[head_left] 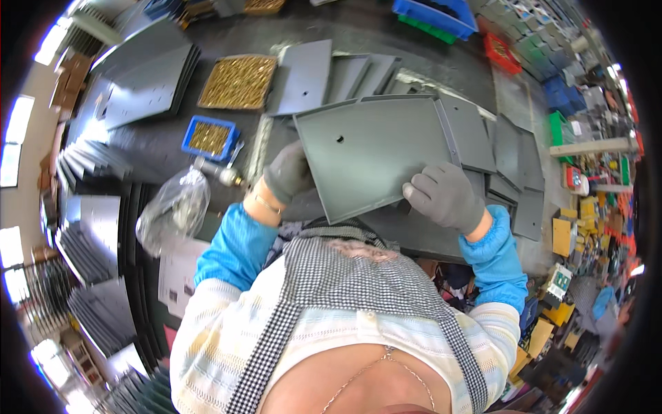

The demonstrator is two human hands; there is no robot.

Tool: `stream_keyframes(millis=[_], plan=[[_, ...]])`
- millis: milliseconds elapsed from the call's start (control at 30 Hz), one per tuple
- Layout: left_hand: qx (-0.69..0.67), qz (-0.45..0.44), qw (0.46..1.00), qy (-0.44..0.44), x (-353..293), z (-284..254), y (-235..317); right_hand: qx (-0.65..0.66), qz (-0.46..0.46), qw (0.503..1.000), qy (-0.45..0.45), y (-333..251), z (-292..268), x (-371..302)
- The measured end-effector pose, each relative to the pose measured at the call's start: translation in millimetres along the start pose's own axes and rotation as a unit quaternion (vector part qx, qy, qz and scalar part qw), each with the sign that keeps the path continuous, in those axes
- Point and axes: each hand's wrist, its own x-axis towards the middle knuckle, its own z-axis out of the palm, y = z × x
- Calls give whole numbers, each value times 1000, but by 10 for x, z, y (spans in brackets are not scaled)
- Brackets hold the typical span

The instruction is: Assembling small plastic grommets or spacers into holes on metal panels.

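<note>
A grey sheet-metal panel [376,148] with raised edges and a small dark hole is held up in front of me, tilted, over the dark workbench. My left hand [288,172], in a grey glove, grips its left edge, with the fingers partly hidden behind the metal. At the near right edge, my right hand [445,196], also gloved, has its fingers curled closed against the panel. More grey panels [469,134] lie just beyond and to the right. Left of my left hand are a metal-ended tool [226,174] and a blue tray [209,138] of small brass-coloured parts.
A larger shallow box [238,81] of brass-coloured pieces stands farther back. Stacked panels [148,76] fill the far left. A clear plastic bag [174,212] lies near my left forearm. Blue [436,17] and red [502,52] bins sit at the far right.
</note>
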Motion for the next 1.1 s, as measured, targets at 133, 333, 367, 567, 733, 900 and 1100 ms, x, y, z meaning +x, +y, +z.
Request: stream_keyframes(millis=[133,333,367,567,733,900,1100], plan=[[142,2,986,-87,-438,-317,-64,9,-72,997,-31,-298,87,223],[-51,-58,997,-5,-1132,-396,45,1,-142,989,-50,-518,142,634],[-34,-46,998,-1,-1207,-426,42,-3,-154,987,-42,-538,166,685],[57,3,998,26,-1637,-612,116,3,-207,978,-27,-600,302,1001],[117,1,993,34,-2030,-756,175,14,-247,968,-24,-573,426,1257],[1,-67,997,48,-2230,-855,294,-21,-293,955,-33,-495,644,1496],[28,-106,993,47,-2395,-787,450,-36,-315,947,-43,-484,889,1725]])
